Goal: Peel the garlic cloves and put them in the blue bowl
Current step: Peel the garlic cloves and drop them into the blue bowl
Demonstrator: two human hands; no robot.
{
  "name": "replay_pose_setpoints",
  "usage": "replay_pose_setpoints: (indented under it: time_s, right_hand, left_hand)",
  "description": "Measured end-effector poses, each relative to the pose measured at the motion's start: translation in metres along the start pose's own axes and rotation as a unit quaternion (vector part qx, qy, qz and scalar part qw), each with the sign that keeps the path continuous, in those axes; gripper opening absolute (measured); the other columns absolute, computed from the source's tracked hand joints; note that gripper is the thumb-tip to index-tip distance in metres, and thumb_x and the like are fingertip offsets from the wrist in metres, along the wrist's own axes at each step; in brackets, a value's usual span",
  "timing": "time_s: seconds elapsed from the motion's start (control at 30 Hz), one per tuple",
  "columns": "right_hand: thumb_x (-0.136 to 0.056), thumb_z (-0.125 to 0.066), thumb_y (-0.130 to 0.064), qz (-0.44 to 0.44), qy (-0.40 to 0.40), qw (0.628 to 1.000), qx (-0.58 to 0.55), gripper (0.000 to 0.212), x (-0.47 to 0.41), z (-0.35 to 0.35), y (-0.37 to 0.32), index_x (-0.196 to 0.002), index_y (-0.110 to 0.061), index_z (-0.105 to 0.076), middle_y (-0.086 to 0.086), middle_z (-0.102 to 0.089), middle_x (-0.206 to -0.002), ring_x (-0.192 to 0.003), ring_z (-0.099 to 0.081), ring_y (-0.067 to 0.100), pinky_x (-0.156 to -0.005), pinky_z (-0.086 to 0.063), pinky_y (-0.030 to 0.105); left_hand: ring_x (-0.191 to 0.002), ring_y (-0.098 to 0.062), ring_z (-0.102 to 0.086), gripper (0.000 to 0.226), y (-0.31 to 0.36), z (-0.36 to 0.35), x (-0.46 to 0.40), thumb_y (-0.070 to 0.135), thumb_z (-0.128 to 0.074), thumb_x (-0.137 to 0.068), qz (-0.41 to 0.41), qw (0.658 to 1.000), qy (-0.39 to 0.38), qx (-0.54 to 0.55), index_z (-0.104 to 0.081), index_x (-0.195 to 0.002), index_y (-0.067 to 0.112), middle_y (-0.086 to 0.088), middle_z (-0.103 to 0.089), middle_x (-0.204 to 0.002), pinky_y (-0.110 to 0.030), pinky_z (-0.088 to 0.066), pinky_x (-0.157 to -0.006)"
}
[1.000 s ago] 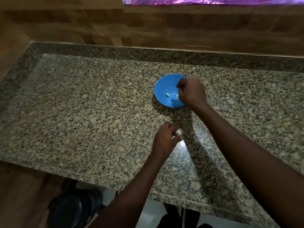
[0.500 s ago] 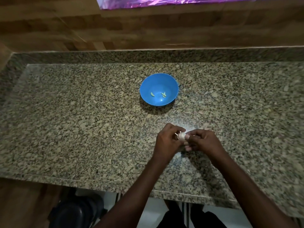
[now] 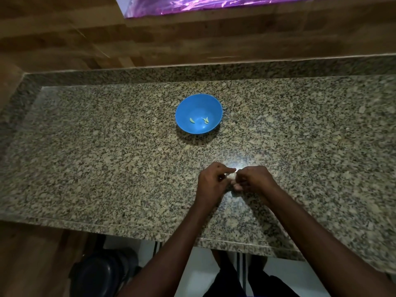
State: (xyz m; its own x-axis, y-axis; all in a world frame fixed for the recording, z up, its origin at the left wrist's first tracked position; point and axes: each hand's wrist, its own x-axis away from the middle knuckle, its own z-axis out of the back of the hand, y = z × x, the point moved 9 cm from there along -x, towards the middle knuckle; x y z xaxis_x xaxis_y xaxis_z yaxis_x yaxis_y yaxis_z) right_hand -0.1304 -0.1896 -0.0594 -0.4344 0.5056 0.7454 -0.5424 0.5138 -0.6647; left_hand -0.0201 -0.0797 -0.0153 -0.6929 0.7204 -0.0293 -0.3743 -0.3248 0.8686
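Observation:
A blue bowl (image 3: 198, 101) stands on the granite counter (image 3: 107, 157), with a few peeled garlic cloves (image 3: 192, 120) lying in its bottom. Nearer to me, both hands meet over the counter around a white garlic bulb (image 3: 230, 176). My left hand (image 3: 211, 181) grips the bulb from the left. From the right, my right hand (image 3: 254, 179) pinches at it with its fingertips. Most of the bulb is hidden between the fingers.
A wooden wall (image 3: 192, 39) rises behind the counter, with a purple foil sheet (image 3: 214, 3) at the top. A dark stool (image 3: 100, 273) stands on the floor below the counter's front edge (image 3: 85, 226).
One second ago my right hand was over the blue bowl. It has come back to the garlic bulb in my left hand and now pinches at it.

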Motion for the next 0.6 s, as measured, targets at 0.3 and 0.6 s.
replay_pose_setpoints:
  time_s: [0.3,0.6]
  right_hand:
    - [-0.091,-0.057,0.0,-0.092,-0.081,0.99,-0.064,0.014,0.001,-0.015,0.029,-0.097,0.012,-0.062,0.022,-0.072,-0.074,-0.056,-0.066,0.024,-0.055,-0.062,0.04]
    - [-0.086,-0.047,0.008,-0.13,-0.123,0.982,-0.054,0.021,0.002,-0.021,0.031,-0.103,0.012,-0.058,0.021,-0.072,-0.082,-0.075,-0.066,0.029,-0.056,-0.061,0.026]
  left_hand:
    - [-0.072,-0.003,-0.066,0.026,-0.012,0.005,0.013,-0.005,-0.078,-0.073,0.056,0.997,-0.003,0.043,-0.081,-0.094,0.01,0.001,-0.074,-0.09,-0.012,-0.05,-0.063]
    - [-0.077,-0.015,-0.071,0.027,-0.013,0.001,0.016,0.003,-0.083,-0.075,0.076,0.994,-0.038,0.072,-0.08,-0.098,0.015,0.003,-0.075,-0.097,-0.026,-0.059,-0.069]
